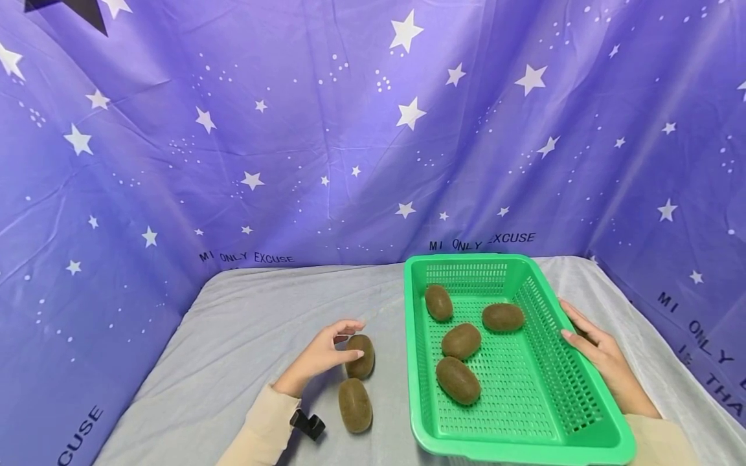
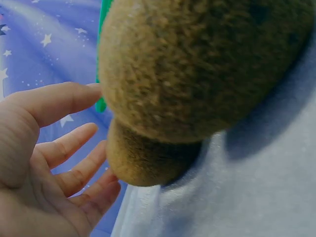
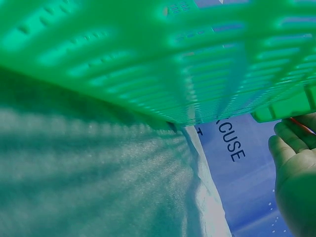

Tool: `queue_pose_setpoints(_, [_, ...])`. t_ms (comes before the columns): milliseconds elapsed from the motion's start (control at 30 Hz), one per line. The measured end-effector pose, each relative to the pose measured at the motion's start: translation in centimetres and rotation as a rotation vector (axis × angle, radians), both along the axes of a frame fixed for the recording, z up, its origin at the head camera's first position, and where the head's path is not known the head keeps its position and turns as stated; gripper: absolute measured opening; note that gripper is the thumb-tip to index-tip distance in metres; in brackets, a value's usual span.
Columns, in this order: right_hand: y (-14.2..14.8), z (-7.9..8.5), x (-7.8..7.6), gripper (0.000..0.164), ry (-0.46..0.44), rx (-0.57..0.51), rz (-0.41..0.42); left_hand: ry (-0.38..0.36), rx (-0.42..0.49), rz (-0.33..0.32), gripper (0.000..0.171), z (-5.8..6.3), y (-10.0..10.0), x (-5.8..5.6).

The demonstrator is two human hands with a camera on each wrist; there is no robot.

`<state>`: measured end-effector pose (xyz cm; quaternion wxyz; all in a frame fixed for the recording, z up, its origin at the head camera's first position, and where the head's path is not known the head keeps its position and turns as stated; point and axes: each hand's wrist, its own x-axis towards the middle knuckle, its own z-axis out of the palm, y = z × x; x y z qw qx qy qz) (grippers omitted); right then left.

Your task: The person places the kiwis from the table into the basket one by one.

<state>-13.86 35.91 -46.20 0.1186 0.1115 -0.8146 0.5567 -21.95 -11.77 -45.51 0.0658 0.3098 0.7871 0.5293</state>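
Two brown fuzzy kiwis lie one behind the other on the grey cloth. At the farther kiwi (image 1: 361, 364) is my left hand (image 1: 323, 349), its thumb in front and its fingers spread behind the fruit. The left wrist view shows these fingers loosely bent, not closed round it. The nearer kiwi (image 1: 355, 406) looms large there as well (image 2: 207, 64). My right hand (image 1: 606, 359) holds the right rim of a green plastic basket (image 1: 594, 382), thumb over the edge and other fingers outside, under the rim. Several kiwis, one of them a long kiwi (image 1: 458, 380), lie inside.
Grey cloth (image 1: 262, 310) covers the table. Purple star-printed curtains (image 1: 326, 129) hang behind and at both sides. A black strap piece (image 1: 309, 424) sits at my left wrist. The basket's left wall stands to the right of the two loose kiwis.
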Motion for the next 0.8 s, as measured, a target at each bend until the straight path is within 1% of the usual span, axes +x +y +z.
queue_pose_setpoints(33, [0.0, 0.0, 0.0, 0.054, 0.003, 0.003, 0.001, -0.01, 0.006, 0.002, 0.046, -0.6, -0.1, -0.3])
queue_pose_setpoints(100, [0.0, 0.0, 0.1, 0.054, -0.004, -0.043, 0.025, -0.02, 0.006, 0.012, 0.047, -1.7, -0.3, -0.8])
queue_pose_setpoints(167, [0.0, 0.0, 0.1, 0.055, -0.013, -0.051, 0.028, -0.024, -0.003, 0.014, 0.047, -2.3, -0.4, -1.0])
queue_pose_setpoints(233, [0.0, 0.0, 0.2, 0.055, -0.042, -0.123, 0.053, -0.046, -0.012, 0.009, 0.049, -2.5, -0.6, -1.1])
queue_pose_setpoints(333, [0.0, 0.1, 0.2, 0.055, -0.08, -0.173, 0.069, -0.067, -0.045, -0.012, 0.051, -2.8, -0.8, -1.2])
queue_pose_setpoints(367, [-0.1, 0.1, 0.2, 0.055, -0.096, -0.221, 0.084, -0.073, -0.06, -0.017, 0.052, -3.2, -0.9, -1.3])
queue_pose_setpoints(400, [-0.1, 0.1, 0.3, 0.055, -0.107, -0.245, 0.091, -0.078, -0.066, -0.027, 0.052, -3.2, -0.9, -1.3])
queue_pose_setpoints(500, [-0.1, 0.1, 0.2, 0.055, -0.105, -0.22, 0.073, -0.089, -0.083, -0.049, 0.054, -3.3, -1.0, -1.4])
queue_pose_setpoints(667, [-0.1, 0.1, 0.1, 0.054, -0.061, -0.191, 0.06, -0.128, -0.084, -0.077, 0.057, -3.1, -1.0, -1.3])
queue_pose_setpoints(800, [-0.1, 0.1, 0.0, 0.054, -0.03, -0.205, 0.075, -0.154, -0.082, -0.104, 0.06, -3.1, -1.0, -1.2])
